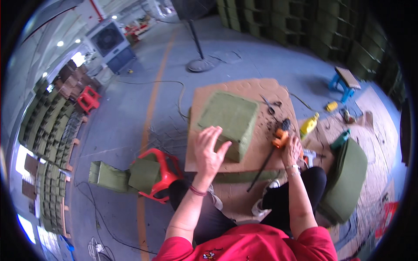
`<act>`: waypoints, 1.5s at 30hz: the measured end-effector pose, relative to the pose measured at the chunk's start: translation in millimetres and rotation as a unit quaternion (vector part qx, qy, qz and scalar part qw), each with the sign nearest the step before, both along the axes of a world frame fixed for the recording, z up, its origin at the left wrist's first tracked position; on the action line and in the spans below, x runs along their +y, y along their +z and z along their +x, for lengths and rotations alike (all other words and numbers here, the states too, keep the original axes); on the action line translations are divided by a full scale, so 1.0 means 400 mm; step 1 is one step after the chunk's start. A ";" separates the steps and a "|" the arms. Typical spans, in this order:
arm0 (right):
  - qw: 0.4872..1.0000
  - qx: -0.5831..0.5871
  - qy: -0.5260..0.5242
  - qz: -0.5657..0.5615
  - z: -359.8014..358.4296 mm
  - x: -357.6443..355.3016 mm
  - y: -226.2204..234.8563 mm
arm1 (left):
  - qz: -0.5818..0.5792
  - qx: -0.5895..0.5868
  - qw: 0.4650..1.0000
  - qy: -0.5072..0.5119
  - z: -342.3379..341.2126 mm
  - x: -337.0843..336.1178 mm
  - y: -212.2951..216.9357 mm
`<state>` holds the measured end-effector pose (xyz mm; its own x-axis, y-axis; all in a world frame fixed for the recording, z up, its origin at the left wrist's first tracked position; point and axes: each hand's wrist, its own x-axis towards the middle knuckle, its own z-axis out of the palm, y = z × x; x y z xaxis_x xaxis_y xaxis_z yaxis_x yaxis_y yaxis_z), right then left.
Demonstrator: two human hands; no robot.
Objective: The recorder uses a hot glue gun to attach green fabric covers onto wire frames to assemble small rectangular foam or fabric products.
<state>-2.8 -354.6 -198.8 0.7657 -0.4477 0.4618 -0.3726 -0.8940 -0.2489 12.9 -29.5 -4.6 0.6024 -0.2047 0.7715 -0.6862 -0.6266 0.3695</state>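
A green fabric-covered box [229, 118] lies on a brown cardboard sheet [204, 93] in front of me. My left hand [210, 150] rests flat on the box's near edge, fingers spread. My right hand [291, 150] grips an orange-handled tool [280, 138] with a black cord or rod [262, 166] trailing toward me, just right of the box. Scissors [268, 104] lie on the cardboard beyond the tool.
A red plastic stool [167, 174] carrying green fabric pieces [114, 176] stands at my left. A stack of green pads [348, 178] is at my right. A yellow bottle [308, 125], a blue stool [345, 82], a fan stand [199, 64] and stacked green boxes [50, 130] surround.
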 end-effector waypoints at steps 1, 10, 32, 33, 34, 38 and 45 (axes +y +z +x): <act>0.999 0.022 -0.018 -0.030 0.011 0.003 -0.001 | -0.002 -0.008 1.000 0.005 -0.008 -0.001 0.002; 0.992 -0.106 -0.002 0.074 -0.084 0.046 0.208 | 0.007 -0.009 1.000 0.008 -0.011 -0.003 -0.010; 0.514 -0.100 0.209 0.826 -0.169 0.190 0.422 | -0.021 -0.014 1.000 0.008 -0.001 -0.016 -0.031; 0.516 -0.091 0.199 0.828 -0.175 0.190 0.422 | -0.023 -0.019 1.000 0.007 0.002 -0.016 -0.032; 0.527 -0.076 0.206 0.821 -0.185 0.195 0.433 | -0.019 -0.026 0.999 0.010 0.008 -0.011 -0.036; 0.549 -0.055 0.223 0.803 -0.218 0.215 0.441 | -0.032 -0.025 0.999 0.006 0.014 -0.010 -0.033; 0.544 -0.046 0.203 0.813 -0.271 0.244 0.441 | -0.042 -0.012 0.999 0.002 0.011 -0.011 -0.032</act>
